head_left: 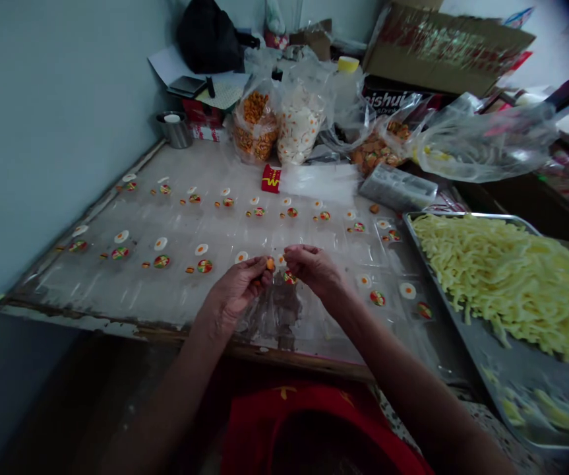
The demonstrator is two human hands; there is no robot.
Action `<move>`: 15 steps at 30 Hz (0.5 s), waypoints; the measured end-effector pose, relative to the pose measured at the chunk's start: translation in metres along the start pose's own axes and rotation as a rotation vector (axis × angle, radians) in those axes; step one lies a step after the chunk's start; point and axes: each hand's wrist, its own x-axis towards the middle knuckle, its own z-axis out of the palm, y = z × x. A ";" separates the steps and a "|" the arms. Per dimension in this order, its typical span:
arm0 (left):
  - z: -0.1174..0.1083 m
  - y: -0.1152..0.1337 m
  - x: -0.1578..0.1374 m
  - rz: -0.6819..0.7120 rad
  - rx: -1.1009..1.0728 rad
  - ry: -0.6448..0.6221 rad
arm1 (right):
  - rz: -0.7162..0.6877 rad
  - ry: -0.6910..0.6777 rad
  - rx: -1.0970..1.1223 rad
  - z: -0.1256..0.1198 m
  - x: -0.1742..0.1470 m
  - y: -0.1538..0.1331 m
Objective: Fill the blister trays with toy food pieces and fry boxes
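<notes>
My left hand is closed around several small orange-brown burger-shaped pieces, one of them showing at the fingertips. Close by on the right, my right hand is pinched, and I cannot make out what its fingertips hold. Beneath both hands lie clear plastic trays in two rows on the table. Most of them carry a white fried-egg-shaped piece, a round red-and-green piece and a small burger-shaped piece. Another round piece shows partly under my right hand.
A metal tray of pale yellow strips stands at right. Along the back are a bag of orange pieces, a bag of egg-shaped pieces, a red carton, a metal cup and a cardboard box.
</notes>
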 end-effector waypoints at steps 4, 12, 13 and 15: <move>-0.014 0.024 -0.001 -0.004 -0.216 0.121 | -0.087 -0.021 -0.244 -0.021 -0.007 -0.014; -0.028 0.019 0.003 0.233 -0.081 0.155 | -0.275 -0.084 -1.096 -0.007 -0.008 0.022; -0.028 0.016 0.004 0.240 -0.065 0.150 | -0.311 -0.086 -1.185 -0.004 -0.008 0.025; -0.029 0.013 0.005 0.257 -0.048 0.148 | -0.384 -0.109 -1.357 0.000 -0.010 0.025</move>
